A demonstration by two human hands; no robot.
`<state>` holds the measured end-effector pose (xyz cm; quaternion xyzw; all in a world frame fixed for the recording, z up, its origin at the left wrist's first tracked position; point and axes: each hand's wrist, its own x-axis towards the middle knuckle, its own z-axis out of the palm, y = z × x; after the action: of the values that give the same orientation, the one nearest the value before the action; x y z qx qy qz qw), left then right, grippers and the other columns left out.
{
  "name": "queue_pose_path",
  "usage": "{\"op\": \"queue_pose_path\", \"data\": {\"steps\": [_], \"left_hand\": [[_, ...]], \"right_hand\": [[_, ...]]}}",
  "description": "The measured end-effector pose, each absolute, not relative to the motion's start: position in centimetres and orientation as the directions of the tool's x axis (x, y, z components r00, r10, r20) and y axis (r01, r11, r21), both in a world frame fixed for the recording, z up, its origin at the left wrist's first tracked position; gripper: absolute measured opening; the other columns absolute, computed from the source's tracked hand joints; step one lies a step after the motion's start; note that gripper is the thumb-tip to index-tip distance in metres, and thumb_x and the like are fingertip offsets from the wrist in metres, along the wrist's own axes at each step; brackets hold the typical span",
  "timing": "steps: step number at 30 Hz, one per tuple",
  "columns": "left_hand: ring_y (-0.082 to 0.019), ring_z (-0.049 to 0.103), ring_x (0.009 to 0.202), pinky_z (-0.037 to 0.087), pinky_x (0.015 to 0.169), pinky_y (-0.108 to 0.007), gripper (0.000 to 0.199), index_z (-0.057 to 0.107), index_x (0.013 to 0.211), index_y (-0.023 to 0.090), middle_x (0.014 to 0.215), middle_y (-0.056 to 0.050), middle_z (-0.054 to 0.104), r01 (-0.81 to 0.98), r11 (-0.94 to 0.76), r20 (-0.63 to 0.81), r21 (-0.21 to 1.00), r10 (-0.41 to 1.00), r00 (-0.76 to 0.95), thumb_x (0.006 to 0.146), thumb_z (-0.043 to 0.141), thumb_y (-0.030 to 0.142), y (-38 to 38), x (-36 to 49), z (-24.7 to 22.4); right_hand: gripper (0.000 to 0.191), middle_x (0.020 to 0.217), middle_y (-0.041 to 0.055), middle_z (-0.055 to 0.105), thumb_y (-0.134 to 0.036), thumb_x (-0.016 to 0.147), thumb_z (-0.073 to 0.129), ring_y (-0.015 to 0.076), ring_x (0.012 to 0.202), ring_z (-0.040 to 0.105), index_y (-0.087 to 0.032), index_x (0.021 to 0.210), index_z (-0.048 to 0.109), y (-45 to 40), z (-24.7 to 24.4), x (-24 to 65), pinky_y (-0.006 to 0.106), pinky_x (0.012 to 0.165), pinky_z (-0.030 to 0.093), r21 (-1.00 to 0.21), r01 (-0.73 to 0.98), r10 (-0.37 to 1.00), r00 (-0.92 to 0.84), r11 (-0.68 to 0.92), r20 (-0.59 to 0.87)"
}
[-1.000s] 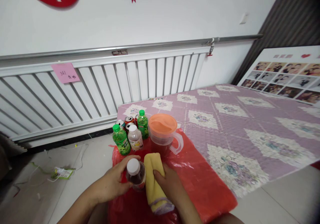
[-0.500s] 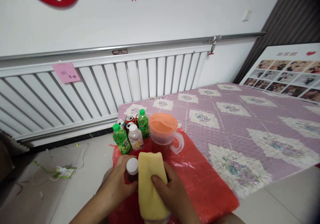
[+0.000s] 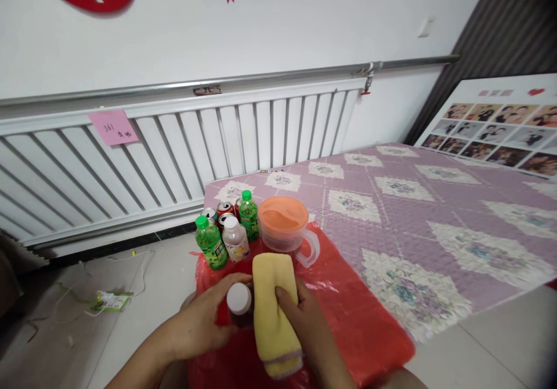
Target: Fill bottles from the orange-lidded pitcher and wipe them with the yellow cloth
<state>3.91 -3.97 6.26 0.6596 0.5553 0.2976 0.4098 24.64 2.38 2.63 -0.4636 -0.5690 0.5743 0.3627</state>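
My left hand (image 3: 204, 322) curls around a small bottle (image 3: 239, 300) with a white cap and dark contents, thumb on the near side and fingers on the far side. In my right hand (image 3: 307, 319) is a folded yellow cloth (image 3: 276, 313), pinched with the thumb on top. The cloth sits against the bottle's right side and hides part of it. Beyond my hands stand a clear bottle with a white cap (image 3: 236, 241), two green bottles (image 3: 211, 247), several drink cans (image 3: 225, 208) and a clear pitcher (image 3: 282, 239) with an orange lid.
Red plastic sheeting (image 3: 348, 313) lies under the bottles and my hands. A purple quilted cover (image 3: 322, 195) with floral diamonds spreads behind and to the right. A white radiator (image 3: 226, 140) runs along the wall. Cables and a green packet (image 3: 114, 302) lie on the tiled floor.
The yellow cloth and my right hand have shifted a little right and now show the cloth's hemmed lower edge. My left hand and the bottle have moved slightly right and nearer.
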Motion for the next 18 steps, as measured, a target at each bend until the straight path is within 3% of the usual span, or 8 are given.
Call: {"op": "queue_pose_path", "data": {"steps": [3, 6, 10, 15, 18], "left_hand": [[-0.027, 0.051, 0.126, 0.038, 0.111, -0.041, 0.085, 0.040, 0.139, 0.030, 0.140, -0.002, 0.053, 0.499, -0.048, -0.086, 0.865, 0.967, 0.242, 0.062, 0.059, -0.002, -3.9, 4.4, 6.5], [-0.027, 0.054, 0.122, 0.042, 0.107, -0.039, 0.074, 0.045, 0.133, 0.027, 0.132, -0.003, 0.059, 0.451, -0.012, -0.087, 0.893, 0.976, 0.200, 0.065, 0.066, 0.005, -3.8, 5.4, 6.7], [-0.030, 0.059, 0.113, 0.049, 0.098, -0.037, 0.063, 0.052, 0.121, 0.024, 0.112, -0.001, 0.069, 0.393, 0.083, -0.129, 0.916, 0.987, 0.093, 0.063, 0.075, 0.015, -3.8, 6.7, 7.3], [-0.029, 0.056, 0.116, 0.048, 0.099, -0.036, 0.059, 0.053, 0.117, 0.025, 0.124, -0.003, 0.062, 0.479, 0.069, -0.089, 0.875, 0.996, 0.019, 0.063, 0.075, 0.015, -4.1, 7.1, 7.4], [-0.029, 0.054, 0.118, 0.045, 0.101, -0.038, 0.056, 0.054, 0.114, 0.025, 0.124, -0.004, 0.060, 0.532, 0.046, -0.033, 0.845, 0.999, -0.033, 0.064, 0.075, 0.015, -4.2, 6.7, 6.4]], "right_hand": [[0.037, 0.107, 0.0101, 0.074, -0.042, 0.083, 0.053, 0.0284, 0.090, 0.070, -0.019, 0.111, 0.061, 2.5, 2.2, 24.7, 0.034, 0.066, 0.055, -0.988, 0.058, 0.943, -0.296, -0.140, -0.151], [0.038, 0.107, 0.0101, 0.073, -0.043, 0.084, 0.053, 0.0284, 0.091, 0.069, -0.018, 0.111, 0.061, 3.0, 1.8, 24.8, 0.035, 0.067, 0.054, -0.988, 0.072, 0.935, -0.321, -0.139, -0.155], [0.034, 0.104, 0.0098, 0.074, -0.037, 0.084, 0.053, 0.0268, 0.090, 0.069, -0.017, 0.110, 0.063, 3.7, 1.7, 25.3, 0.034, 0.071, 0.053, -0.980, 0.190, 0.922, -0.366, -0.057, -0.125], [0.024, 0.096, 0.0092, 0.075, -0.029, 0.082, 0.054, 0.0252, 0.086, 0.068, -0.018, 0.098, 0.068, 3.9, 0.7, 26.0, 0.033, 0.073, 0.048, -0.885, 0.452, 0.920, -0.384, 0.110, -0.082], [0.025, 0.099, 0.0095, 0.074, -0.025, 0.080, 0.054, 0.0250, 0.089, 0.068, -0.020, 0.101, 0.068, 3.7, 0.4, 26.1, 0.032, 0.074, 0.047, -0.811, 0.559, 0.919, -0.388, 0.171, -0.073]]}}
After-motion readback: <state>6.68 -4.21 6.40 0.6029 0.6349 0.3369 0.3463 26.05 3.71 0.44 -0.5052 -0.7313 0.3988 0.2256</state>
